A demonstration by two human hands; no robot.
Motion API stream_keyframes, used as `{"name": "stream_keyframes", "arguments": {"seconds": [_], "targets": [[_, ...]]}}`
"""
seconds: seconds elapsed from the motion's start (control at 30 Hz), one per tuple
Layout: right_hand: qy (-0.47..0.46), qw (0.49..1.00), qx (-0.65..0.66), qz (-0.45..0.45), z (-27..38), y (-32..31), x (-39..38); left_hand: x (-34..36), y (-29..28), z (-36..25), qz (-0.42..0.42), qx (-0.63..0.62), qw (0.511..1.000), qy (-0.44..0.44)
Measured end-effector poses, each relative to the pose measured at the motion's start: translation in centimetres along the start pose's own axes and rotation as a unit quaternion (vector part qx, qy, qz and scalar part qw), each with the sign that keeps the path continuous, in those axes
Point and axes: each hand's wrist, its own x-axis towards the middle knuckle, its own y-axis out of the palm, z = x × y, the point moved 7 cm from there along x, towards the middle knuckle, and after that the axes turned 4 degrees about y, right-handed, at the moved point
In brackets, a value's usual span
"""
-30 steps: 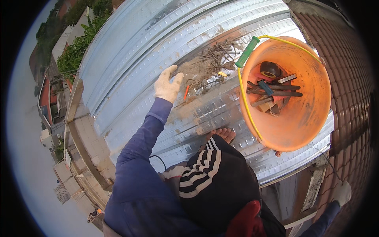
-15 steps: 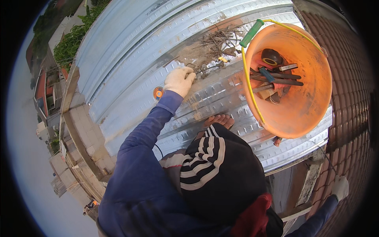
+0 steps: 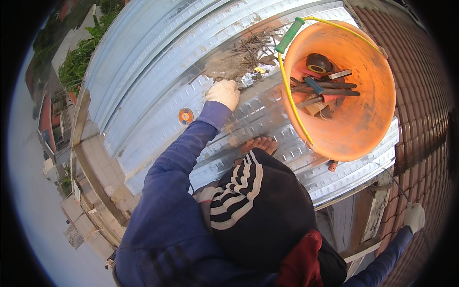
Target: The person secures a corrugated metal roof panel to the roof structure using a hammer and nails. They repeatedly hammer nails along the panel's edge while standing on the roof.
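My left hand, in a pale work glove, is on the ribbed metal sheet at the edge of a patch of dirt. Its fingers are curled under, and whatever they hold is hidden. Far off to the lower right, my gloved right hand is closed around the end of a thin dark cable or rod, over the brown roof tiles. Beside my left forearm lies an orange cutting disc. Thin metal scraps, perhaps nails, are heaped just beyond the dirt.
An orange bucket with a yellow handle and green grip stands at the right, holding several tools. My bare foot rests on the sheet. Brown tiles run along the right side. Buildings lie below, beyond the left edge.
My left hand has shifted slightly right, its fingers curling further under. The view has moved a little, so the bucket and sheet sit slightly left and higher. My right hand stays at the cable.
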Motion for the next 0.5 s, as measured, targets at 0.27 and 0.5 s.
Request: {"name": "stream_keyframes", "arguments": {"seconds": [0.27,0.5], "targets": [[-0.005,1.0,0.009,0.011,0.2,0.0,-0.3,-0.5,0.8,0.7,-0.038,-0.006,0.999,-0.006],[-0.009,1.0,0.009,0.015,0.5,0.0,0.1,-3.6,0.1,7.7,-0.205,-0.152,0.96,-0.118]]}}
